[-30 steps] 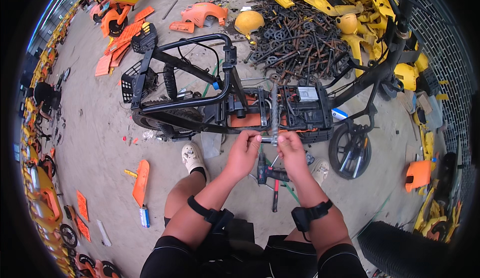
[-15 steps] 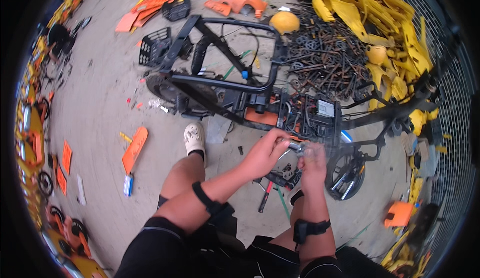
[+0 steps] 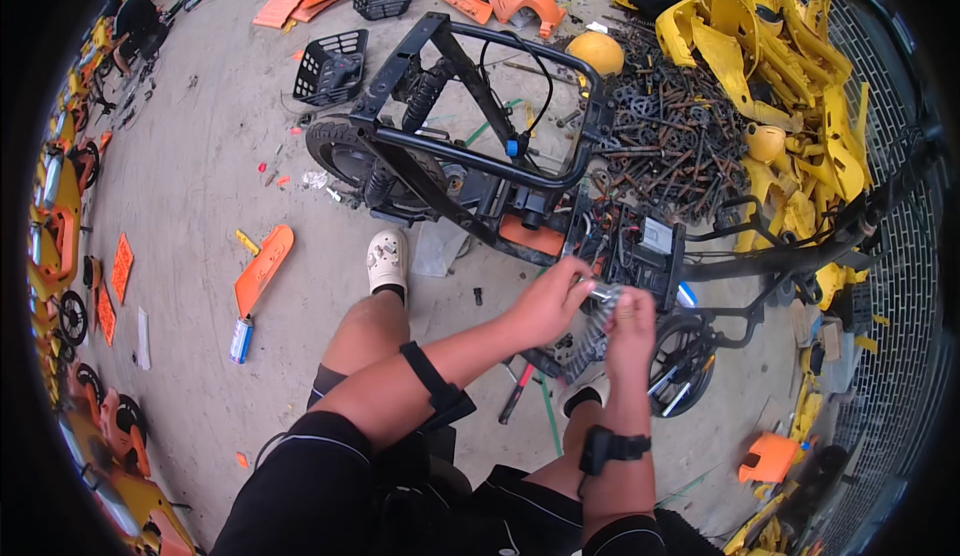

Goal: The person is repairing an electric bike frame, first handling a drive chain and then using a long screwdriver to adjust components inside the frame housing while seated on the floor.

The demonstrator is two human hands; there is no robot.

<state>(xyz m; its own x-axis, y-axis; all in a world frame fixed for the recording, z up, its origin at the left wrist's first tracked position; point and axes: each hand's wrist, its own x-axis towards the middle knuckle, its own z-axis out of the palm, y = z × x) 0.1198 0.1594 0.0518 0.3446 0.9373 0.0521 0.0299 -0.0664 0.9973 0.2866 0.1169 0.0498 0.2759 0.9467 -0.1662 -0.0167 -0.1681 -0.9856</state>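
My left grip (image 3: 550, 304) is pinching one end of a shiny metal tool (image 3: 604, 292) between thumb and fingers, and from here I am seeing my right grip (image 3: 631, 316) clasping its right side. The tool is bridging the two grips, its blurred grey shaft (image 3: 588, 344) slanting down below them, near the black vehicle frame (image 3: 432, 188).

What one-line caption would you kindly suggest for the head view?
Left hand and right hand hold a metal piece near a black vehicle frame.
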